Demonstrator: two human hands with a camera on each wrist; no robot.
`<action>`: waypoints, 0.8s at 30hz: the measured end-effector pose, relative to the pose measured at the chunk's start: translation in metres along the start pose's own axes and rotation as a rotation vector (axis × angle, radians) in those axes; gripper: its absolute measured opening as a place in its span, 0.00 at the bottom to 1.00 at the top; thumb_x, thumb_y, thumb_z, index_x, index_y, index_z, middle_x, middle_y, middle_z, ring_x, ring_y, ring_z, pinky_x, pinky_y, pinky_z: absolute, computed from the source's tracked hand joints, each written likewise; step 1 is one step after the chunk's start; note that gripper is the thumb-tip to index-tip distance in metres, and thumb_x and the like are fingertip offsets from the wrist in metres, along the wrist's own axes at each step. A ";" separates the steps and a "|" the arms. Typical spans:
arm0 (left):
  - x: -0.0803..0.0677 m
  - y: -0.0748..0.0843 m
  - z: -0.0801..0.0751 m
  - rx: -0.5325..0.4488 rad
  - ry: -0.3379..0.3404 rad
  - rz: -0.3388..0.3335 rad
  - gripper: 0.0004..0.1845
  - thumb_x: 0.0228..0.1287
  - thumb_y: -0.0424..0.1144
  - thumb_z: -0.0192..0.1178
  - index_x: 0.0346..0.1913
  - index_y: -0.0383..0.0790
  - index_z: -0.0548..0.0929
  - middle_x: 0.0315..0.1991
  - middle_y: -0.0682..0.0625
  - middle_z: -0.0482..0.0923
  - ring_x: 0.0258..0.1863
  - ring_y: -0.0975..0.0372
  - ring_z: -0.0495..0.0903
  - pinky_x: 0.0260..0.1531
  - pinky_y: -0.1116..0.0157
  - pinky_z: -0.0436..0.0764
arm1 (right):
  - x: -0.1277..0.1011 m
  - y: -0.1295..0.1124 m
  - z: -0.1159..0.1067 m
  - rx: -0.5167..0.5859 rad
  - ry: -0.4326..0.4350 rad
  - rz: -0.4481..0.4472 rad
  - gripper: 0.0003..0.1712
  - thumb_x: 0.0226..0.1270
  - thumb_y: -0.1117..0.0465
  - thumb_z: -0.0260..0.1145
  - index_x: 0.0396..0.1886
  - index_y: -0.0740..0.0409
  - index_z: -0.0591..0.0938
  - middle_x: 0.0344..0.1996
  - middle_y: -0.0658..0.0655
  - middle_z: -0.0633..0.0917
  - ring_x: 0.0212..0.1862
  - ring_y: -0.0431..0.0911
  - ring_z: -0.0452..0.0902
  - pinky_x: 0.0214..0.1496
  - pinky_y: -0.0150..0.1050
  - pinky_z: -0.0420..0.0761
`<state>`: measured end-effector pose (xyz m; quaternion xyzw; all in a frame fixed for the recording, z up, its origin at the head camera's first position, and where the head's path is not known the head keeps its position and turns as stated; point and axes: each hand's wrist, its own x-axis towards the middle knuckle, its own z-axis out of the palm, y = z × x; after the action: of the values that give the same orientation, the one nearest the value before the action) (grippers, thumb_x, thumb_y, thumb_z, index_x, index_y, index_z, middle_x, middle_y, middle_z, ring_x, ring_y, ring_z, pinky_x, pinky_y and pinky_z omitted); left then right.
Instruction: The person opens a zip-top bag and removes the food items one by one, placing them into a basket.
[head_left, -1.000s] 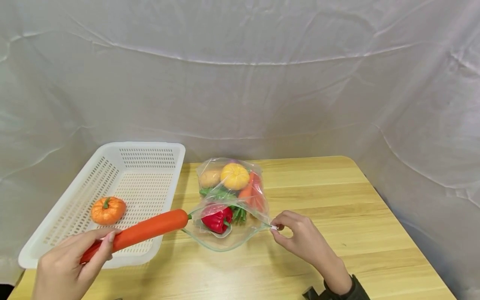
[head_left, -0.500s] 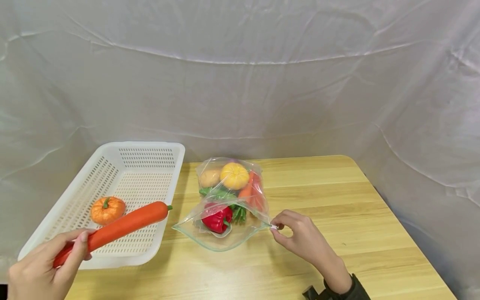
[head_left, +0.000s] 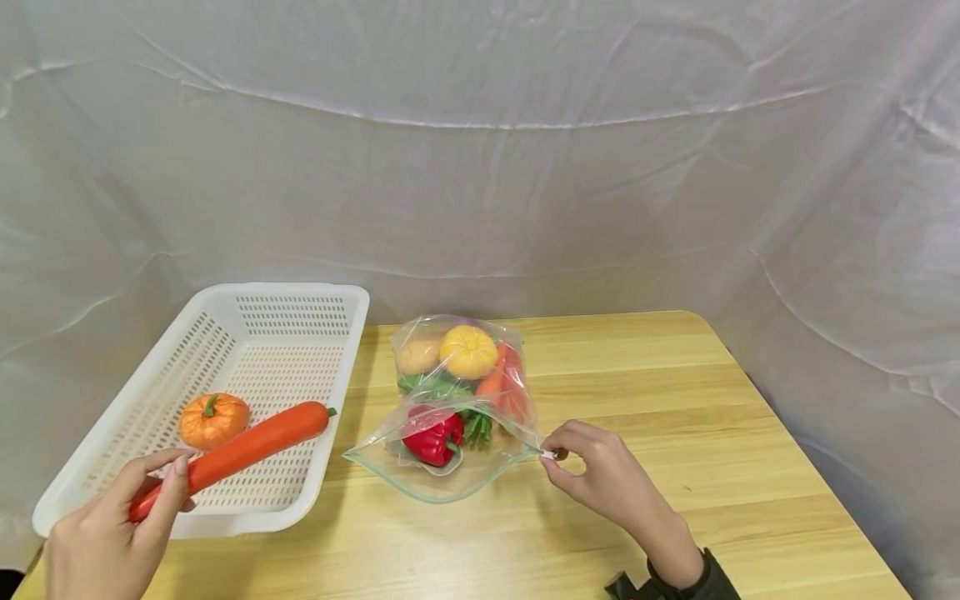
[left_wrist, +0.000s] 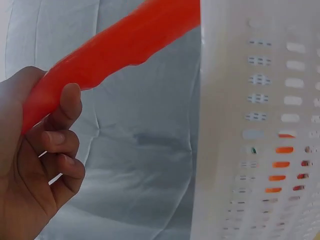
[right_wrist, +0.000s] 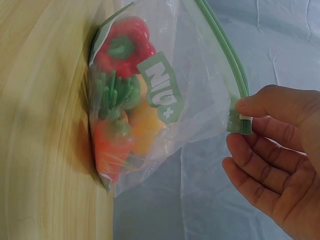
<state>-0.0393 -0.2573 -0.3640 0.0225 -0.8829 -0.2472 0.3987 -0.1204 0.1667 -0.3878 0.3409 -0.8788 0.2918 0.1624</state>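
My left hand [head_left: 120,521] grips the narrow end of a long orange-red carrot [head_left: 258,437], its green stub pointing right over the white basket [head_left: 348,358]. In the left wrist view, the thumb and curled fingers hold the carrot [left_wrist: 115,47] beside the basket wall. My right hand [head_left: 600,475] pinches the white slider at the right corner of a clear zip bag [head_left: 465,492]. The bag's mouth gapes toward me. A red bell pepper [head_left: 433,439] lies just inside it; behind are a yellow pumpkin [head_left: 468,352], a leafy-topped carrot [head_left: 492,382] and other vegetables.
A small orange pumpkin [head_left: 213,421] sits inside the basket, which stands on the left of the wooden table [head_left: 660,400]. Grey cloth [head_left: 480,192] walls in the table's back and sides.
My left hand has drawn the carrot left, away from the bag's mouth, then slightly back right. The bag's left corner has spread out to the left. My right hand stays on the slider.
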 end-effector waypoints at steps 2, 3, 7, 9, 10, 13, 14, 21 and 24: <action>-0.001 0.000 0.000 0.021 -0.001 -0.027 0.11 0.61 0.41 0.59 0.36 0.35 0.84 0.28 0.96 0.55 0.08 0.82 0.51 0.08 0.77 0.48 | 0.000 0.000 0.000 -0.005 -0.001 0.001 0.10 0.45 0.71 0.72 0.27 0.56 0.83 0.25 0.46 0.82 0.27 0.35 0.75 0.29 0.24 0.75; -0.001 -0.001 0.000 0.030 -0.001 -0.041 0.11 0.61 0.41 0.59 0.36 0.36 0.84 0.28 0.97 0.55 0.07 0.82 0.51 0.08 0.77 0.48 | 0.000 0.000 0.000 -0.006 -0.002 0.002 0.10 0.45 0.71 0.72 0.28 0.56 0.83 0.25 0.46 0.82 0.28 0.35 0.75 0.29 0.24 0.75; -0.004 -0.007 0.001 0.037 0.010 -0.042 0.14 0.62 0.44 0.58 0.36 0.34 0.84 0.29 0.97 0.55 0.08 0.84 0.51 0.08 0.77 0.48 | 0.000 0.000 0.000 -0.008 -0.007 0.008 0.09 0.45 0.70 0.72 0.28 0.56 0.83 0.25 0.46 0.82 0.28 0.34 0.74 0.29 0.24 0.75; -0.005 -0.012 0.001 0.051 0.015 -0.035 0.17 0.63 0.48 0.56 0.36 0.35 0.84 0.28 0.97 0.54 0.09 0.85 0.51 0.08 0.76 0.48 | 0.000 0.000 0.000 -0.007 -0.009 0.008 0.09 0.45 0.71 0.72 0.28 0.56 0.83 0.26 0.46 0.82 0.28 0.34 0.74 0.29 0.24 0.75; -0.005 -0.013 0.001 0.073 -0.002 -0.040 0.19 0.64 0.49 0.55 0.37 0.34 0.83 0.25 0.94 0.60 0.09 0.84 0.51 0.08 0.76 0.49 | 0.000 0.000 0.000 -0.007 -0.008 0.006 0.09 0.45 0.71 0.72 0.28 0.56 0.83 0.25 0.46 0.82 0.28 0.33 0.74 0.29 0.24 0.75; -0.006 -0.015 0.002 0.126 -0.074 -0.092 0.16 0.62 0.49 0.57 0.37 0.38 0.83 0.17 0.83 0.68 0.09 0.82 0.51 0.08 0.73 0.50 | 0.000 0.000 0.000 -0.001 -0.003 0.000 0.10 0.45 0.71 0.72 0.28 0.56 0.83 0.25 0.46 0.82 0.28 0.34 0.74 0.29 0.24 0.75; -0.007 -0.014 0.002 0.147 -0.109 -0.110 0.14 0.62 0.48 0.58 0.38 0.40 0.83 0.15 0.75 0.72 0.09 0.81 0.51 0.09 0.72 0.50 | 0.000 0.000 0.000 0.002 -0.003 -0.002 0.10 0.44 0.71 0.72 0.28 0.56 0.83 0.26 0.46 0.82 0.27 0.35 0.75 0.29 0.24 0.75; -0.009 -0.016 0.010 0.170 -0.378 -0.166 0.13 0.60 0.46 0.61 0.45 0.44 0.80 0.14 0.47 0.73 0.12 0.66 0.60 0.13 0.67 0.55 | -0.001 0.000 -0.001 0.005 -0.011 0.000 0.10 0.45 0.71 0.71 0.28 0.56 0.83 0.25 0.46 0.82 0.28 0.33 0.74 0.29 0.23 0.75; -0.008 -0.017 0.016 0.153 -0.476 -0.160 0.15 0.61 0.47 0.60 0.48 0.44 0.78 0.17 0.47 0.75 0.14 0.64 0.66 0.15 0.66 0.60 | -0.001 0.000 -0.001 0.007 -0.017 0.000 0.09 0.46 0.71 0.71 0.28 0.57 0.83 0.26 0.46 0.82 0.28 0.33 0.73 0.29 0.24 0.76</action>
<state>-0.0477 -0.2639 -0.3863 0.0636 -0.9633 -0.2089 0.1561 -0.1194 0.1680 -0.3873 0.3440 -0.8792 0.2919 0.1536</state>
